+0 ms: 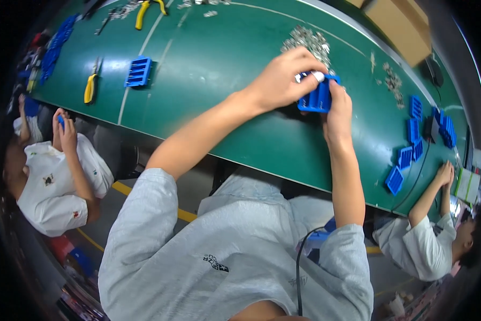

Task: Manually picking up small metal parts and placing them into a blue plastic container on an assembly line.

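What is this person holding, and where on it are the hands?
A blue slotted tray: the right hand grips its right side; the left hand is at its upper edge, its grip unclear.

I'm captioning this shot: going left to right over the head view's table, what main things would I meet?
Nearer yellow-handled pliers, lone blue tray, left hand, held blue tray, right hand, scattered metal pieces at right.

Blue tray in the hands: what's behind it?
Beyond the blue tray, small silver pieces lie heaped on the green table; the left hand hides part of that area.
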The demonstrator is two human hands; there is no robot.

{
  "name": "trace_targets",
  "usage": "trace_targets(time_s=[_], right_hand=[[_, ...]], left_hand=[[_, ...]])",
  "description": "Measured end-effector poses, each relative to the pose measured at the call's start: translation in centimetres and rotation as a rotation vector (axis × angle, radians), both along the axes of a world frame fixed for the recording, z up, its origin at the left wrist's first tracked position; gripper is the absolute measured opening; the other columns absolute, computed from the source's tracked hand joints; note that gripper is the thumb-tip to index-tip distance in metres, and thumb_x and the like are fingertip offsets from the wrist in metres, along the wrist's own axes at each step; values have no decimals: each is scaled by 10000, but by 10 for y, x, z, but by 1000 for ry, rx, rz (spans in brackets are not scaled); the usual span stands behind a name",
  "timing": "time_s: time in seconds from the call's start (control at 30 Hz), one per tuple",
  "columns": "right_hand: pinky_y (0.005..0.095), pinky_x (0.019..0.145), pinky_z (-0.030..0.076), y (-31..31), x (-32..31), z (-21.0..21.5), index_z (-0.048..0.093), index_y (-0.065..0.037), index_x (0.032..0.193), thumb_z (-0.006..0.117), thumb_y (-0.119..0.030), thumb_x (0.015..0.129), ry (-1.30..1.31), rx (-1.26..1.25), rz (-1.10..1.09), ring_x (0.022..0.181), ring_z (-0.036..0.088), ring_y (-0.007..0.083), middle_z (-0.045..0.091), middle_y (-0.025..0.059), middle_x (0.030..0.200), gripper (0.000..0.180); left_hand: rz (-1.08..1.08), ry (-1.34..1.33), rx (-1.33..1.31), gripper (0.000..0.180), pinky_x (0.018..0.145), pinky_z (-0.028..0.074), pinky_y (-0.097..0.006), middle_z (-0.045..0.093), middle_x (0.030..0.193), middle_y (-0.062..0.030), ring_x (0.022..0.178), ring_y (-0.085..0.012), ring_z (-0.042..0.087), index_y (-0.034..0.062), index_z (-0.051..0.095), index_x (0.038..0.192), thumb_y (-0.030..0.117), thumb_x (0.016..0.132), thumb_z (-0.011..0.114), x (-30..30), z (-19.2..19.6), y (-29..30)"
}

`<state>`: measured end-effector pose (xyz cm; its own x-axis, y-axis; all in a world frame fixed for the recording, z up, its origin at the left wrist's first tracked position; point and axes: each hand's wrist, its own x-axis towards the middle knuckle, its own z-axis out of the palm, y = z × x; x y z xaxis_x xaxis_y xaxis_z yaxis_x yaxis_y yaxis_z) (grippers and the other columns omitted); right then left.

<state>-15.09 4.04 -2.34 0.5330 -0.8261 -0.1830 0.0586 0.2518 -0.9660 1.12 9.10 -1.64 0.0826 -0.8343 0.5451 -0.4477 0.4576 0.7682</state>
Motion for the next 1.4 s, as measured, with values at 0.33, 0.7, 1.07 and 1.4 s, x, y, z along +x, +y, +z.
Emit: trace_targets(time_s=[0.33, 0.7, 1.07, 1.4], right_hand=[[328, 489, 550, 3, 5, 10, 558, 43, 1036, 368, -330, 994, -13, -9, 20, 690, 660, 208, 638, 133, 856, 421], [287, 473, 530, 0, 1, 5, 584, 40, 990, 421, -304, 1001, -19, -64, 11, 586, 623, 159, 620, 80, 777, 381], [348, 546, 581, 0, -3, 14, 512, 72, 1132, 405, -380, 979, -187, 175, 67, 729, 676, 272, 644, 195, 943, 488], [371, 648, 560, 5, 3, 13, 480, 48, 1183, 468, -407, 949, -256, 222, 124, 807, 653, 290, 625, 198, 977, 512]], left_hand=[[39, 23, 11, 203, 787, 492, -328, 600, 966, -92, 899, -228, 596, 38, 674, 1017, 85, 833, 602, -2, -1, 2], [14, 54, -16, 221, 794, 495, -315, 600, 979, -110, 896, -207, 593, 19, 669, 1025, 56, 817, 603, -3, -4, 0], [723, 150, -34, 151, 715, 491, -328, 651, 865, -122, 794, -230, 621, 20, 664, 955, 116, 864, 591, 74, -10, -28], [1192, -353, 367, 258, 891, 369, -447, 656, 989, -58, 1023, -294, 541, 183, 723, 974, 378, 816, 665, 165, -48, -29]])
